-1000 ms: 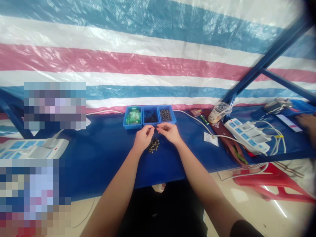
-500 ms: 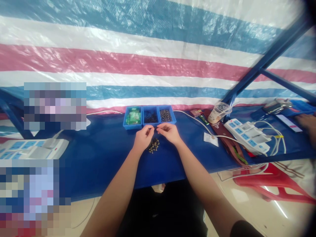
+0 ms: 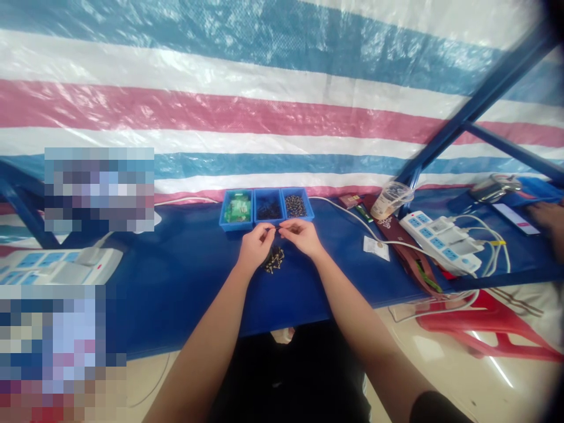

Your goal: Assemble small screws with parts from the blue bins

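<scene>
My left hand (image 3: 256, 244) and my right hand (image 3: 302, 236) meet fingertip to fingertip above the blue table. Both are closed in a pinch around a small, thin dark piece (image 3: 277, 228), too small to name. Just below the fingers lies a pile of small black and brass-coloured parts (image 3: 274, 260). Behind my hands three blue bins stand in a row. The left bin (image 3: 237, 225) holds green and clear packets, the middle bin (image 3: 268, 192) thin black pieces, and the right bin (image 3: 294, 191) many small metallic parts.
To the right are a plastic cup (image 3: 391, 201), a brown strap-like item (image 3: 408, 252), a white power strip (image 3: 440, 242) with cables and a phone (image 3: 515, 219). Another person's hand (image 3: 549, 214) is at the far right. A second power strip (image 3: 106, 267) lies left. A red stool (image 3: 489, 326) stands below.
</scene>
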The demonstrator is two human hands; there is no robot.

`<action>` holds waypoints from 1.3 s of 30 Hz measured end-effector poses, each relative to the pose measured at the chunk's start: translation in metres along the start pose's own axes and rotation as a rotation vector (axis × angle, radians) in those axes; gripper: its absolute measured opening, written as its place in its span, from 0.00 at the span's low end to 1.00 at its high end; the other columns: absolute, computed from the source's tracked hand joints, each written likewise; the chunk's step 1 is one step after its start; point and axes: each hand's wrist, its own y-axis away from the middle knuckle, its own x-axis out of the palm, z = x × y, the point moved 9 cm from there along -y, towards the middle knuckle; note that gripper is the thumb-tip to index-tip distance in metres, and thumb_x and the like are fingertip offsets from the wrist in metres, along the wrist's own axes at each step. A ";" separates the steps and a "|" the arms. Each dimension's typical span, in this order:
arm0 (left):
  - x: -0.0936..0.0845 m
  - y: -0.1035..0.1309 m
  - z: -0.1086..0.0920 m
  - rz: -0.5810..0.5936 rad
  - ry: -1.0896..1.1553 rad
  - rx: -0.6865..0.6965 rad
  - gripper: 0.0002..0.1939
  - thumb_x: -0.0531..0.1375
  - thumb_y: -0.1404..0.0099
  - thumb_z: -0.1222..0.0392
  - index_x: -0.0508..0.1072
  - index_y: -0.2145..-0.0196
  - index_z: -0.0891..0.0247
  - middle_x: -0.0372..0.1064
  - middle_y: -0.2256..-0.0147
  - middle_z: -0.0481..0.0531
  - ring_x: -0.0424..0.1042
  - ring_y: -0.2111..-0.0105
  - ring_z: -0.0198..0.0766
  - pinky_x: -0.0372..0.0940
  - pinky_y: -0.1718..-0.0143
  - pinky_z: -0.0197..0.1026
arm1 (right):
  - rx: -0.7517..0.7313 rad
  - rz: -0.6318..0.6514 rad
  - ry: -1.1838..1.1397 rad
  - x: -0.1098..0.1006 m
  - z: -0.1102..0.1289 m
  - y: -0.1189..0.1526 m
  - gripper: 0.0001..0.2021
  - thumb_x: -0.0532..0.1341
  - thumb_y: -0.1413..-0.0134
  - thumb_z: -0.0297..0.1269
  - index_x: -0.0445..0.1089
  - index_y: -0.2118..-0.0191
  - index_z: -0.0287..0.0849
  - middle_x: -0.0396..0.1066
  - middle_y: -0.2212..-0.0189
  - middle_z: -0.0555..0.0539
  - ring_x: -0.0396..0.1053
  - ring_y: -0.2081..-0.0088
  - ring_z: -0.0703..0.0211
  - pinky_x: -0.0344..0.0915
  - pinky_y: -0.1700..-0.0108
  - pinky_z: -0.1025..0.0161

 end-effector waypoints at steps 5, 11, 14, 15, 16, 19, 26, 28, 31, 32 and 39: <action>0.001 -0.001 0.001 0.007 0.003 -0.003 0.13 0.54 0.32 0.52 0.73 0.59 0.62 0.65 0.79 0.43 0.62 0.80 0.29 0.57 0.74 0.33 | -0.009 -0.009 0.014 -0.001 0.000 0.000 0.15 0.71 0.57 0.43 0.75 0.63 0.41 0.76 0.69 0.47 0.73 0.72 0.61 0.71 0.65 0.62; 0.000 0.000 0.001 -0.004 0.001 -0.008 0.13 0.54 0.32 0.51 0.73 0.60 0.62 0.66 0.78 0.44 0.63 0.79 0.30 0.57 0.73 0.33 | 0.018 -0.006 0.048 -0.001 -0.001 0.000 0.16 0.70 0.57 0.45 0.75 0.63 0.41 0.76 0.69 0.46 0.74 0.71 0.60 0.71 0.66 0.62; 0.000 0.000 0.002 -0.004 0.006 -0.013 0.13 0.54 0.32 0.51 0.73 0.60 0.62 0.65 0.78 0.43 0.62 0.79 0.30 0.57 0.73 0.33 | 0.015 0.000 0.064 0.000 -0.001 0.001 0.16 0.70 0.57 0.46 0.75 0.64 0.41 0.77 0.69 0.46 0.74 0.71 0.60 0.71 0.65 0.61; 0.000 0.000 0.002 -0.005 0.011 -0.013 0.13 0.54 0.32 0.51 0.73 0.59 0.62 0.65 0.79 0.43 0.62 0.79 0.30 0.57 0.73 0.33 | 0.009 0.000 0.070 0.000 0.000 0.001 0.16 0.70 0.57 0.46 0.75 0.64 0.41 0.77 0.69 0.46 0.74 0.71 0.60 0.72 0.65 0.61; 0.000 -0.001 0.002 -0.004 0.015 -0.015 0.14 0.54 0.32 0.51 0.73 0.59 0.61 0.65 0.79 0.43 0.62 0.79 0.30 0.58 0.73 0.33 | 0.004 -0.003 0.075 -0.001 0.000 0.001 0.16 0.70 0.57 0.46 0.75 0.64 0.41 0.77 0.69 0.46 0.74 0.71 0.59 0.72 0.65 0.61; 0.000 -0.001 0.002 -0.001 0.019 -0.021 0.14 0.55 0.32 0.50 0.74 0.59 0.61 0.65 0.79 0.43 0.63 0.80 0.30 0.58 0.73 0.34 | -0.003 -0.016 0.073 -0.002 0.002 0.000 0.16 0.70 0.56 0.46 0.75 0.63 0.42 0.77 0.70 0.46 0.74 0.71 0.59 0.72 0.65 0.61; 0.000 0.000 0.001 -0.002 0.017 -0.010 0.13 0.56 0.33 0.51 0.74 0.60 0.61 0.63 0.81 0.42 0.61 0.81 0.29 0.58 0.74 0.33 | -0.015 -0.015 0.093 -0.002 0.004 0.001 0.16 0.69 0.56 0.47 0.76 0.64 0.41 0.76 0.71 0.46 0.74 0.72 0.59 0.71 0.66 0.61; -0.001 0.001 0.000 -0.013 0.029 -0.005 0.13 0.56 0.33 0.50 0.75 0.60 0.61 0.64 0.80 0.42 0.61 0.81 0.29 0.58 0.74 0.33 | -0.012 -0.004 0.141 -0.002 0.003 0.001 0.16 0.69 0.55 0.47 0.76 0.64 0.41 0.77 0.70 0.46 0.73 0.72 0.60 0.70 0.65 0.62; 0.000 0.001 -0.001 -0.008 0.044 -0.009 0.14 0.57 0.34 0.50 0.76 0.60 0.61 0.68 0.78 0.44 0.64 0.79 0.29 0.61 0.73 0.33 | -0.012 0.015 0.210 0.000 0.002 0.001 0.15 0.68 0.55 0.47 0.77 0.65 0.41 0.77 0.70 0.46 0.72 0.71 0.61 0.69 0.65 0.63; 0.001 0.001 0.000 0.000 0.049 -0.010 0.14 0.57 0.34 0.50 0.76 0.59 0.61 0.70 0.77 0.45 0.66 0.78 0.30 0.62 0.72 0.33 | -0.006 0.022 0.211 0.000 0.001 0.001 0.15 0.68 0.54 0.48 0.77 0.65 0.41 0.77 0.70 0.46 0.71 0.71 0.61 0.69 0.66 0.63; 0.008 0.003 0.001 0.055 0.060 0.024 0.19 0.56 0.33 0.51 0.74 0.48 0.61 0.76 0.70 0.50 0.70 0.76 0.32 0.68 0.70 0.35 | 0.105 0.083 0.119 0.007 -0.004 0.000 0.16 0.68 0.55 0.50 0.78 0.66 0.41 0.74 0.75 0.49 0.68 0.75 0.63 0.64 0.72 0.66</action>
